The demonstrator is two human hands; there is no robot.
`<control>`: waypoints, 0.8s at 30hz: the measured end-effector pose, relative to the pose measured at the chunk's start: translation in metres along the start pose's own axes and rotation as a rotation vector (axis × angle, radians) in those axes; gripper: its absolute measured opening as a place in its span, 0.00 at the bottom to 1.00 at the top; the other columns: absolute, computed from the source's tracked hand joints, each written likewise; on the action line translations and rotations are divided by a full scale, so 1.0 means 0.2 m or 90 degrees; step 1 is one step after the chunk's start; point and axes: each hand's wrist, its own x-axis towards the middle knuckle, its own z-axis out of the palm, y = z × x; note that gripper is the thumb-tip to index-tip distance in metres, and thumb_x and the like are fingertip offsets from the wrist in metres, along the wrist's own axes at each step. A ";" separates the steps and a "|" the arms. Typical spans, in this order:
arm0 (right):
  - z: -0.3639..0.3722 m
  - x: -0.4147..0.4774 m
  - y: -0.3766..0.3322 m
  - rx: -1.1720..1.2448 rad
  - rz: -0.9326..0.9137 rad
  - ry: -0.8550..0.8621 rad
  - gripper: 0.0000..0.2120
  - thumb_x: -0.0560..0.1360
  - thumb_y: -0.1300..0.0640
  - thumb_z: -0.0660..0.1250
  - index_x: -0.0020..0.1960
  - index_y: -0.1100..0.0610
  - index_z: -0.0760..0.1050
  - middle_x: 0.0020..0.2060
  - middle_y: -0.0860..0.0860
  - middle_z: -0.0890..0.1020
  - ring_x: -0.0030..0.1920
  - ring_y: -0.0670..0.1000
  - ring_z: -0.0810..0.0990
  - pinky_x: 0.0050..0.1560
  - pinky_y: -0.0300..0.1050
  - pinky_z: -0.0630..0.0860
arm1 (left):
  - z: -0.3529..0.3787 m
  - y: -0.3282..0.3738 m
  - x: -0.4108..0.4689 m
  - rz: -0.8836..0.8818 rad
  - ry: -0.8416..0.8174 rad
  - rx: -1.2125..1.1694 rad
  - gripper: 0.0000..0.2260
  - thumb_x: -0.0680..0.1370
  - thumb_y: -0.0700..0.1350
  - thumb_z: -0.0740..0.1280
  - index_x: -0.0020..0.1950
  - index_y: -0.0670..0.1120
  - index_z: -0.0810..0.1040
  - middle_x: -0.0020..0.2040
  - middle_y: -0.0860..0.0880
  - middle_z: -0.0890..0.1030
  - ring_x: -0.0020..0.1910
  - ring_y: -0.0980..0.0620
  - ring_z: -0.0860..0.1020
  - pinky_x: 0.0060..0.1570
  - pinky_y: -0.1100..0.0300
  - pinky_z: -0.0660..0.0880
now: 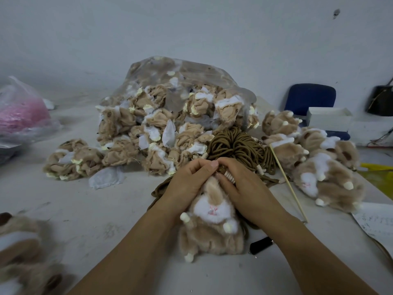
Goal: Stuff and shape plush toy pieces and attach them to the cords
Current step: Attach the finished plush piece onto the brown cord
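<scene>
The toy (212, 226) lies face up on the counter (95, 209) in front of the person, its long axis running near to far and its head end pointing away toward the cords (238, 145). Its fur is shaggy tan, with a white muzzle and cream nub paws. The left hand (187, 184) and right hand (244, 188) curl around its head, thumbs meeting. The cords are brown, round and looped in a bundle.

A small toy-making workshop: on a dusty white table (95, 209), a big clear bag (174, 75) at twelve o'clock spills unstuffed plush skins (157, 118), finished plush toys (331, 173) pile up at three o'clock, and a bundle of brown cords (236, 143) lies between them.
</scene>
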 end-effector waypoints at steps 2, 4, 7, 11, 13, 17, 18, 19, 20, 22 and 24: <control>0.00 0.00 0.01 0.009 0.009 0.005 0.16 0.81 0.52 0.58 0.67 0.54 0.69 0.60 0.48 0.76 0.58 0.45 0.73 0.55 0.43 0.71 | 0.00 0.00 0.00 0.001 -0.003 0.006 0.06 0.75 0.51 0.71 0.39 0.55 0.83 0.37 0.52 0.83 0.37 0.57 0.81 0.36 0.65 0.77; 0.00 0.00 0.01 -0.006 0.010 0.003 0.16 0.81 0.51 0.58 0.66 0.54 0.70 0.60 0.48 0.76 0.57 0.45 0.73 0.54 0.43 0.71 | 0.00 -0.01 0.01 0.007 0.004 0.016 0.10 0.78 0.47 0.69 0.38 0.56 0.83 0.36 0.53 0.83 0.36 0.58 0.80 0.36 0.66 0.76; -0.01 0.00 0.02 -0.052 0.001 0.000 0.14 0.81 0.49 0.58 0.64 0.52 0.72 0.57 0.45 0.76 0.53 0.44 0.75 0.50 0.45 0.73 | 0.01 0.00 0.00 0.020 0.010 0.024 0.11 0.79 0.46 0.69 0.37 0.56 0.83 0.36 0.54 0.83 0.36 0.59 0.81 0.36 0.67 0.76; -0.02 0.00 0.03 -0.067 -0.023 0.038 0.09 0.81 0.50 0.57 0.53 0.51 0.75 0.42 0.37 0.71 0.43 0.39 0.71 0.41 0.42 0.70 | 0.01 0.00 0.00 0.034 0.014 0.060 0.14 0.80 0.43 0.66 0.37 0.56 0.83 0.36 0.57 0.82 0.37 0.61 0.80 0.37 0.69 0.76; -0.02 0.00 0.02 -0.088 -0.030 0.033 0.12 0.81 0.48 0.56 0.56 0.51 0.74 0.44 0.38 0.71 0.44 0.40 0.71 0.42 0.43 0.71 | 0.01 0.00 0.00 0.039 0.018 0.064 0.12 0.80 0.44 0.67 0.37 0.54 0.82 0.35 0.57 0.82 0.36 0.62 0.79 0.37 0.69 0.75; -0.01 0.01 0.00 -0.139 -0.033 0.032 0.12 0.81 0.50 0.56 0.61 0.51 0.72 0.48 0.44 0.71 0.46 0.48 0.75 0.40 0.50 0.74 | 0.03 0.00 -0.01 0.042 0.016 0.033 0.09 0.72 0.55 0.71 0.41 0.50 0.80 0.37 0.54 0.83 0.37 0.59 0.80 0.38 0.67 0.76; -0.01 0.01 0.00 -0.139 -0.032 0.023 0.13 0.81 0.51 0.56 0.63 0.51 0.72 0.49 0.44 0.71 0.46 0.49 0.75 0.40 0.50 0.74 | 0.03 0.00 -0.01 0.042 0.018 0.038 0.08 0.73 0.53 0.71 0.42 0.49 0.80 0.37 0.53 0.83 0.38 0.58 0.80 0.39 0.66 0.77; -0.01 0.01 0.00 -0.133 -0.029 0.014 0.14 0.81 0.52 0.56 0.65 0.51 0.71 0.51 0.46 0.72 0.48 0.49 0.75 0.41 0.50 0.75 | 0.03 -0.01 -0.01 0.041 0.019 0.046 0.06 0.75 0.51 0.71 0.43 0.49 0.81 0.38 0.52 0.83 0.38 0.57 0.80 0.40 0.65 0.77; 0.00 0.01 0.00 -0.125 -0.024 0.009 0.15 0.81 0.51 0.56 0.67 0.51 0.70 0.54 0.48 0.73 0.49 0.49 0.75 0.43 0.50 0.75 | 0.02 -0.01 0.00 0.038 0.021 0.055 0.05 0.77 0.48 0.70 0.43 0.50 0.81 0.39 0.51 0.83 0.39 0.57 0.80 0.40 0.65 0.78; 0.00 0.01 0.01 -0.124 -0.015 0.014 0.19 0.81 0.49 0.56 0.70 0.51 0.67 0.57 0.48 0.72 0.52 0.48 0.75 0.44 0.47 0.74 | 0.02 -0.01 0.00 0.036 0.032 0.053 0.08 0.79 0.46 0.69 0.40 0.53 0.82 0.39 0.52 0.84 0.38 0.58 0.81 0.39 0.66 0.77; 0.00 0.01 0.02 -0.127 -0.016 0.019 0.21 0.81 0.46 0.56 0.72 0.48 0.66 0.56 0.47 0.72 0.52 0.47 0.74 0.41 0.42 0.70 | 0.01 -0.01 0.00 0.032 0.041 0.043 0.11 0.80 0.45 0.68 0.38 0.56 0.83 0.38 0.53 0.84 0.37 0.59 0.81 0.37 0.68 0.76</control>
